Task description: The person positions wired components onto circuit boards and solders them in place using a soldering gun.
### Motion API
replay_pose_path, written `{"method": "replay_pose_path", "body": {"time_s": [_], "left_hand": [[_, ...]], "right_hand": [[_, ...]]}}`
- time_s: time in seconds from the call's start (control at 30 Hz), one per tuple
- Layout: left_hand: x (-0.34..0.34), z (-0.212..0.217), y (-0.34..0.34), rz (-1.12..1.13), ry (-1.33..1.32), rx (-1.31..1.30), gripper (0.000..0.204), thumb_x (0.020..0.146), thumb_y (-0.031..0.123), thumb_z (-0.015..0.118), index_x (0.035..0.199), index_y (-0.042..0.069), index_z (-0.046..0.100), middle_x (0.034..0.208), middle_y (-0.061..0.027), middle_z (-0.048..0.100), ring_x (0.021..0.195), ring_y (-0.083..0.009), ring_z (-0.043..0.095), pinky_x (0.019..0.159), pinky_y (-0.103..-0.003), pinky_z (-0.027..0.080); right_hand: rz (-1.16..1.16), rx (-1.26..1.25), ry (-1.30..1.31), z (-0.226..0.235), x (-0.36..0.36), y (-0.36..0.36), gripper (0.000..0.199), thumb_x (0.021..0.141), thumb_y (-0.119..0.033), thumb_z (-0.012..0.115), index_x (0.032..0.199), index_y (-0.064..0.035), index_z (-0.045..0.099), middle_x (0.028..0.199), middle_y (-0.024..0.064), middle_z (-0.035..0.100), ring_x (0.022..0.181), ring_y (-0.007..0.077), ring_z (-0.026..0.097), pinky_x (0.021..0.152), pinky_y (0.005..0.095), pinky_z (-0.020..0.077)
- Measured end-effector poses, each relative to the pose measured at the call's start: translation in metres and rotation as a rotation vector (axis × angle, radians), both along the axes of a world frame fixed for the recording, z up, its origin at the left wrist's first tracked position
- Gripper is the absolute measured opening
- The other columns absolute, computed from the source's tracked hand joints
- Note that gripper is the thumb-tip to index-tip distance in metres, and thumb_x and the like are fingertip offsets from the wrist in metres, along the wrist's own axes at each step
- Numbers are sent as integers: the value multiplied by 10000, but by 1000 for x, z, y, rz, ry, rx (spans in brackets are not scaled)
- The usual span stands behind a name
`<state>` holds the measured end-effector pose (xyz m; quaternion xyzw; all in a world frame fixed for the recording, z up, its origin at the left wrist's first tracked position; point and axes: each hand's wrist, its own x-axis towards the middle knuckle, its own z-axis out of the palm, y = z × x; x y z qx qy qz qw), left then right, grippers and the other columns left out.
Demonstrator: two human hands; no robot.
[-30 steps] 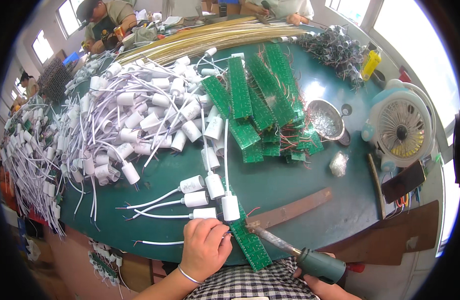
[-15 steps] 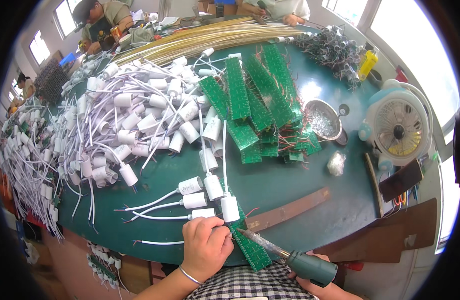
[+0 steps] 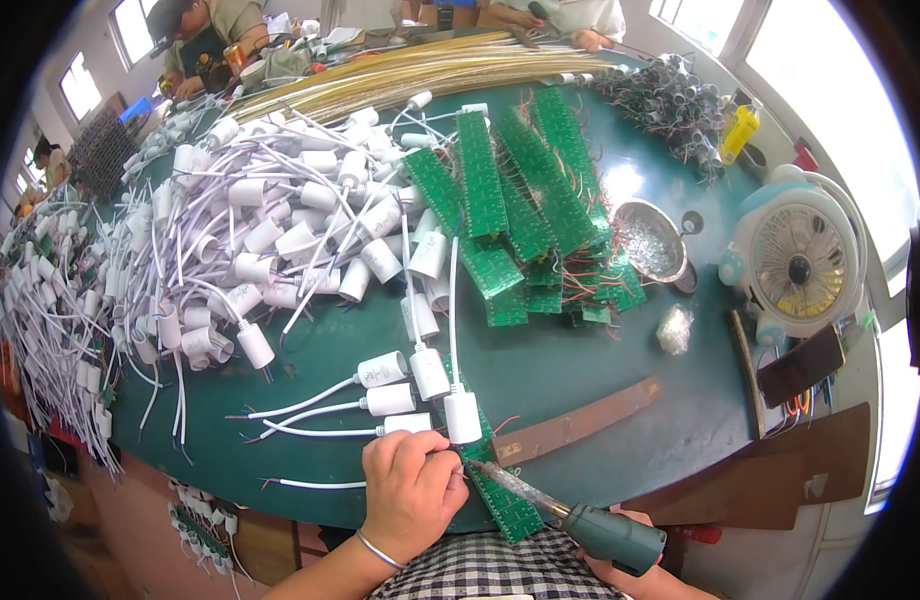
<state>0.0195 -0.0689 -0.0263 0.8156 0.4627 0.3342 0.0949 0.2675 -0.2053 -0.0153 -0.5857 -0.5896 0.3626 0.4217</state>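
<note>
My left hand [image 3: 412,490] is closed in a pinch at the edge of a narrow green circuit board [image 3: 510,508]; what lies between the fingertips is too small to make out. Just above those fingers a white lamp socket [image 3: 462,418] rests on the board, its cord running away from me. My right hand [image 3: 608,574], partly hidden by the tool, grips the green handle of a soldering iron [image 3: 614,538]. The iron's tip meets the board close to my left fingertips. Several more white sockets [image 3: 382,369] with cords lie left of the board.
A large heap of white corded sockets [image 3: 300,240] covers the left side. Stacked green boards [image 3: 525,215] with red wires lie beyond my hands. A brown strip [image 3: 580,420], a metal bowl [image 3: 648,240] and a fan [image 3: 798,255] are on the right. Other people work at the far side.
The iron's handle has shifted slightly to the left, with its tip staying by my left fingertips. My left hand keeps its pinch in nearly the same spot.
</note>
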Motion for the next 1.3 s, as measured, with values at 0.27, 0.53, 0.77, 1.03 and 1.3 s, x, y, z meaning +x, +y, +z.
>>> {"method": "replay_pose_path", "body": {"time_s": [0.27, 0.53, 0.77, 1.03, 1.3], "left_hand": [[1, 0, 1, 2, 3, -1, 233, 594, 45, 695, 776, 125, 574, 997, -46, 527, 960, -298, 475, 838, -427, 358], [2, -1, 1, 10, 5, 13, 216, 596, 42, 695, 758, 123, 577, 992, -46, 525, 968, -302, 467, 842, -425, 361], [1, -1, 0, 10, 17, 5, 214, 597, 41, 694, 759, 121, 581, 999, -50, 525, 971, -307, 463, 844, -428, 365], [0, 4, -2, -14, -12, -52, 244, 606, 41, 701, 813, 109, 592, 1054, -69, 532, 1011, -325, 456, 869, -443, 377], [-17, -1, 1, -139, -92, -106, 252, 648, 83, 729, 876, 130, 631, 1088, -31, 551, 1033, -290, 487, 904, -427, 360]], "right_hand": [[24, 60, -148, -8, 2, -3, 328, 777, -129, 730, 1071, -15, 644, 1036, 162, 647, 944, 319, 615, 862, 417, 463], [18, -76, -151, -9, 6, -5, 319, 789, -168, 707, 1044, 10, 637, 971, 164, 656, 870, 305, 632, 837, 400, 475], [26, -20, -207, -8, 5, -2, 320, 802, -184, 677, 1030, 35, 630, 931, 167, 659, 837, 303, 640, 803, 384, 483], [32, 76, -151, -2, 2, 4, 280, 820, -168, 669, 1012, 35, 640, 935, 168, 661, 837, 307, 643, 787, 387, 490], [32, 58, -211, -1, 2, 2, 265, 818, -151, 686, 1010, 28, 647, 944, 169, 661, 836, 314, 645, 768, 381, 500]]}}
